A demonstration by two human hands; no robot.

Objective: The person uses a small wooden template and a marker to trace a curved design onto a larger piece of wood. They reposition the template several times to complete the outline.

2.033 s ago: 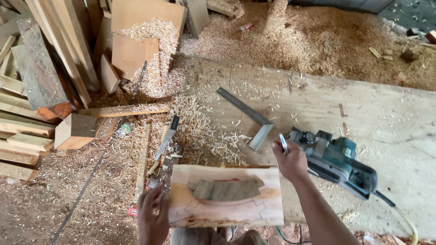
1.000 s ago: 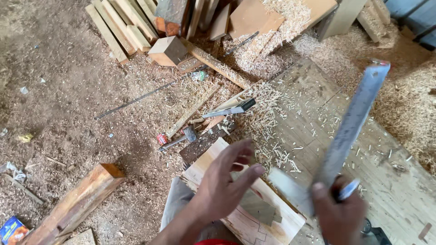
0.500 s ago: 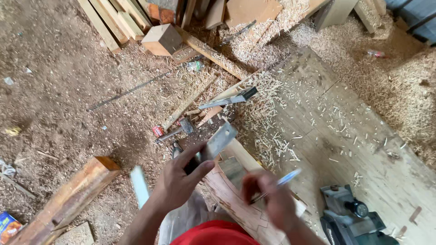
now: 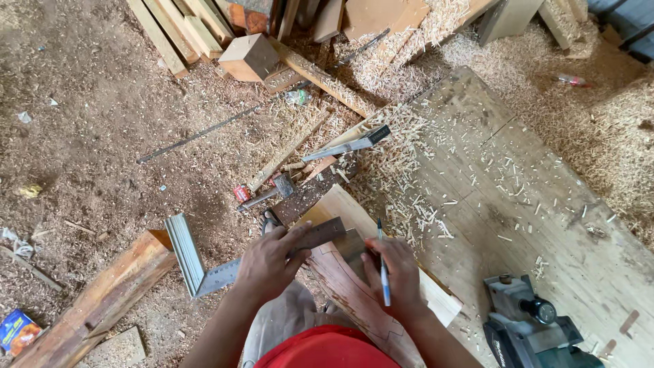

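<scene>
A pale wooden slab with a reddish bark edge (image 4: pixel 347 286) lies tilted in front of me, partly on the big plywood board (image 4: pixel 518 197). My left hand (image 4: pixel 272 262) presses the blade of a metal try square (image 4: pixel 204 262) flat on the slab; the square's stock hangs off to the left. My right hand (image 4: pixel 395 272) rests on the slab and holds a blue pen (image 4: pixel 383 269) upright between its fingers, tip pointing away from me. A dark patch on the slab shows between the two hands.
An electric planer (image 4: pixel 535 330) sits on the board at lower right. A hammer (image 4: pixel 269 191) and a hand saw (image 4: pixel 347 144) lie among wood shavings. Stacked timber and a wood block (image 4: pixel 248 58) are at the top. A beam (image 4: pixel 95 307) lies on the sawdust floor at lower left.
My left hand has laid the try square down across the slab. The right hand has come to rest on the slab with the pen. The view has steadied.
</scene>
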